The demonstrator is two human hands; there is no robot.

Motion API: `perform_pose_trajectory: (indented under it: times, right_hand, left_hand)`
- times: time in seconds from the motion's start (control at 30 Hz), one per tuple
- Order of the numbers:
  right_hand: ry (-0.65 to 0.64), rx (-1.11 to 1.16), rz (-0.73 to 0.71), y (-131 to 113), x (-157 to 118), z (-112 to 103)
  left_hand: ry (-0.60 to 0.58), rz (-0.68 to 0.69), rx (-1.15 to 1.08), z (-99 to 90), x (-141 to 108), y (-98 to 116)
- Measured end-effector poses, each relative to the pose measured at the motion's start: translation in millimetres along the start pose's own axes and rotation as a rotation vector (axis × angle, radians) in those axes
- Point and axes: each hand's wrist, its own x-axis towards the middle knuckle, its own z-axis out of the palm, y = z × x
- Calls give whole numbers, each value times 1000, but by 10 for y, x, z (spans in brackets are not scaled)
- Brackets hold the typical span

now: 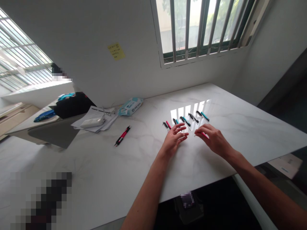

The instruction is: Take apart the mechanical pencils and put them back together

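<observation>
My right hand [213, 139] is closed in a pinch above the table, with a slim pinkish-red pen [204, 135] partly hidden under its fingers. A small pale tip shows at the fingertips. To its left, my left hand [175, 140] holds nothing; its fingers are apart and curve toward the right hand. Just beyond both hands lies a slanted row of several pens in black, teal and red. Among them are a black and teal pen [185, 121], a grey-black pen [193, 118] and a teal pen [205, 116]. My left fingers partly cover the nearer left ones.
Red and black pens [122, 136] lie apart on the left of the white marbled table [144, 166]. Behind them are a wet-wipes pack [131, 106] and papers [107, 124] with a white device [92, 121] on top. A wall with a barred window borders the back.
</observation>
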Motion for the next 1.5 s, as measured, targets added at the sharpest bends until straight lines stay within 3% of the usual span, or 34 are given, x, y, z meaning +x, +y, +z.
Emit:
perform_pose_trajectory:
  times: [0.1,0.27,0.6,0.77,0.87,0.97,1.07,1.17,1.23,1.33,1.5]
  right_hand:
    - [-49,-33,-4,187,-43,-156]
    - [-133,-79,-36,348,-136,-257]
    - [-171,-138,-44,401,-196,-226]
    - [-135,-127,-35,365,-160,-297]
    - [-99,-116,-47,309,-73,-305]
    - [-70,-88,-81,183,95,-259]
    - [-67,-22,-150,-24,357,-166]
    - [-71,33,-240,-225,699,-27]
    - [-64,54,-267,-289,935,102]
    - [-60,104,-270,-235,1194,332]
    - [14,104,-203,-43,1175,529]
  left_hand:
    - [82,42,-19,-30,13,34]
    - [113,41,-23,-22,-14,76]
    - [137,39,-5,-53,3,48]
    - [223,144,147,-162,37,110]
    - [296,240,397,-424,30,287]
    - [399,389,807,-911,-36,529]
    - [769,432,1232,-1492,-157,717]
    - [1021,263,1481,-1918,-275,786]
    - [1067,187,1568,-2050,-325,788]
    - [1068,130,1622,-2097,-354,778]
    - [1101,129,1625,-2119,-348,780]
